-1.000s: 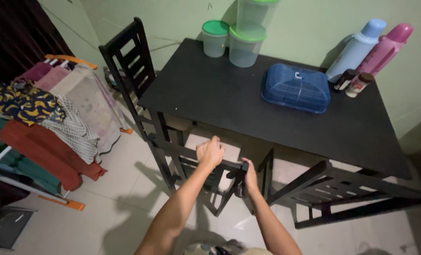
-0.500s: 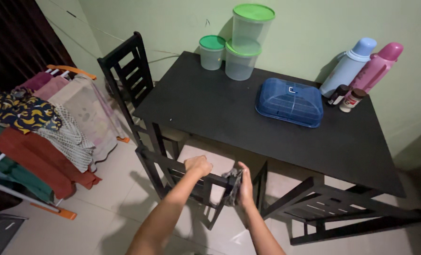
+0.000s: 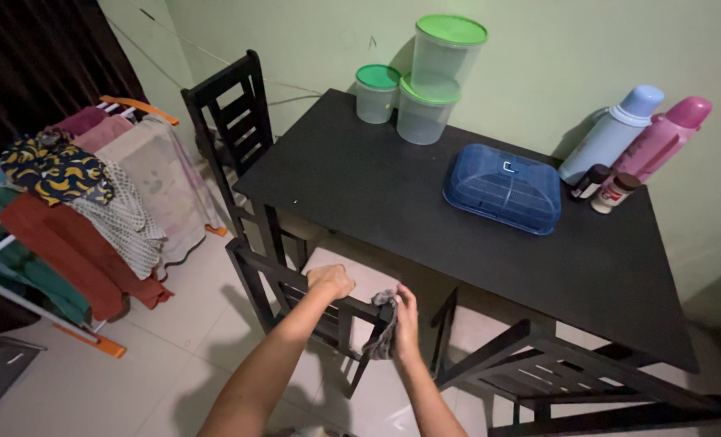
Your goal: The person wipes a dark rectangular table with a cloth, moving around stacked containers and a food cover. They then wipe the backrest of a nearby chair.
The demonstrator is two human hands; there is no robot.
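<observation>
A black wooden chair (image 3: 275, 279) with a pale seat stands at the near side of a black table (image 3: 376, 190). My left hand (image 3: 332, 280) grips the top rail of its backrest. My right hand (image 3: 403, 317) holds a dark grey cloth (image 3: 382, 328) against the right end of the same rail, and the cloth hangs down beside the post.
A second black chair (image 3: 229, 121) stands at the table's left end, and a third (image 3: 555, 372) at the near right. On the table are a blue lidded box (image 3: 504, 188), three green-lidded tubs (image 3: 421, 73), two flasks (image 3: 640, 133) and two small jars. A drying rack with clothes (image 3: 77, 210) stands left.
The chair has shifted a little towards me and to the left with both hands on its rail. The cloth in my right hand hangs lower. The view has dropped slightly.
</observation>
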